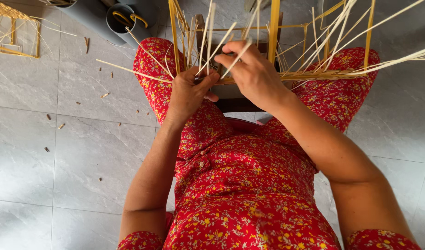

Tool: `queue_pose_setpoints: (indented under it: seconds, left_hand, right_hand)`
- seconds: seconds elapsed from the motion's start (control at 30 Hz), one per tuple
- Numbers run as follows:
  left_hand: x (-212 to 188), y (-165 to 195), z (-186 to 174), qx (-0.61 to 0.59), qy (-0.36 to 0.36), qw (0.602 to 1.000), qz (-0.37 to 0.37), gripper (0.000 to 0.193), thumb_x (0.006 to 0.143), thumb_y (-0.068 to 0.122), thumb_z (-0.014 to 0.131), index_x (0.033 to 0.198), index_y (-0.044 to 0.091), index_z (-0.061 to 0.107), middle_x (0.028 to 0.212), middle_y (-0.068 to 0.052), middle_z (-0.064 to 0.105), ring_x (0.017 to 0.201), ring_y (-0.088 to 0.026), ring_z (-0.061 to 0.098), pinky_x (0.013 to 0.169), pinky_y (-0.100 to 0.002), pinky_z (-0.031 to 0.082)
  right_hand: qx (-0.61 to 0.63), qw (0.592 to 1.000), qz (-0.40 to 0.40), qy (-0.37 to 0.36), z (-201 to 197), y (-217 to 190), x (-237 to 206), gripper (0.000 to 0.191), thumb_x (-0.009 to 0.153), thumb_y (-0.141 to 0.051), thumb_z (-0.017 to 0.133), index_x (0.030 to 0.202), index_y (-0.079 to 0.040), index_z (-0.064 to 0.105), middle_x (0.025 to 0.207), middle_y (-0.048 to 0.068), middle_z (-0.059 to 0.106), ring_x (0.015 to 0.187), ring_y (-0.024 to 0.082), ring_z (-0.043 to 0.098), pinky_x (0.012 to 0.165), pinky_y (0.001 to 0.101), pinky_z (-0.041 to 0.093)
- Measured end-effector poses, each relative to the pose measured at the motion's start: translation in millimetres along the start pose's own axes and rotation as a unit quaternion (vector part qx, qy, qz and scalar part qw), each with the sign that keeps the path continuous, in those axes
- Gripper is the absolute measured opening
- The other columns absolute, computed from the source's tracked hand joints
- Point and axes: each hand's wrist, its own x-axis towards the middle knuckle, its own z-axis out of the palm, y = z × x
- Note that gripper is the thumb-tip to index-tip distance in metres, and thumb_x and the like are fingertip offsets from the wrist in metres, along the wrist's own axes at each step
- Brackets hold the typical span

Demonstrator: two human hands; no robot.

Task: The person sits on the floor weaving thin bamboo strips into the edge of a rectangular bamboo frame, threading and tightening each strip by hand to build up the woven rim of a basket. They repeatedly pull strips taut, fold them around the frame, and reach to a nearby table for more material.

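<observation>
Red floral-print cloth (240, 185) fills the lower view, worn by the seated person. Both forearms reach forward over the knees. Left hand (187, 95) is closed round a bunch of thin pale bamboo strips (201, 41), thumb pressed across them; the strips fan upward and to the left. Right hand (249, 69) sits just beside it, fingers (228, 60) curled and pinching one or two of the same strips near the woven edge. Yellow bamboo-slat frame (273, 28) rests across the lap, uprights rising past the hands, loose strips spraying right. Grey tiled floor (60, 153) around, scattered with small cut bamboo bits (104, 95). Grey plastic pipes (106, 18) lie at upper left; another yellow bamboo frame (18, 32) sits at the far left edge.
</observation>
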Motion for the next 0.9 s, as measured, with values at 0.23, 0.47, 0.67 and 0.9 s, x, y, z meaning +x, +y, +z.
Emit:
queue_pose_setpoints:
  seconds: [0.23,0.47,0.67,0.9]
  left_hand:
    - [-56,19,-1,0.150,0.154,0.943,0.255,0.047,0.093,0.005,0.075,0.135,0.001,0.054,0.117,-0.012,0.059,0.087,-0.013,0.070,0.069,-0.024,0.059]
    - [-63,9,15,0.370,0.136,0.849,0.352,0.046,0.094,0.005,0.079,0.136,0.010,0.062,0.130,-0.005,0.063,0.121,-0.027,0.062,0.102,-0.040,0.051]
    - [-31,-4,24,0.446,0.163,0.830,0.293,0.045,0.091,0.017,0.081,0.130,0.004,0.065,0.149,-0.008,0.055,0.148,-0.033,0.041,0.116,-0.050,0.037]
    - [-11,-16,10,0.388,0.141,0.869,0.271,0.025,0.081,0.026,0.091,0.099,0.016,0.076,0.146,0.006,0.059,0.154,-0.031,0.031,0.120,-0.070,0.017]
  right_hand:
    - [-0.058,0.998,-0.022,-0.033,12,13,11,0.019,0.095,-0.003,0.077,0.113,-0.004,0.074,0.117,0.008,0.057,0.107,0.023,0.065,0.092,0.0323,0.059]
    - [-0.048,0.999,-0.004,-0.006,7,19,15,0.011,0.090,-0.008,0.083,0.098,-0.010,0.078,0.095,0.002,0.066,0.091,0.022,0.066,0.077,0.0384,0.054]
    - [0.092,0.993,0.075,-0.010,5,14,20,0.011,0.094,-0.005,0.081,0.104,-0.007,0.077,0.093,0.007,0.073,0.086,0.022,0.071,0.076,0.0350,0.058]
    - [0.270,0.931,0.242,-0.052,9,13,17,0.015,0.095,-0.003,0.074,0.108,-0.009,0.076,0.090,0.002,0.077,0.078,0.009,0.072,0.068,0.0264,0.056]
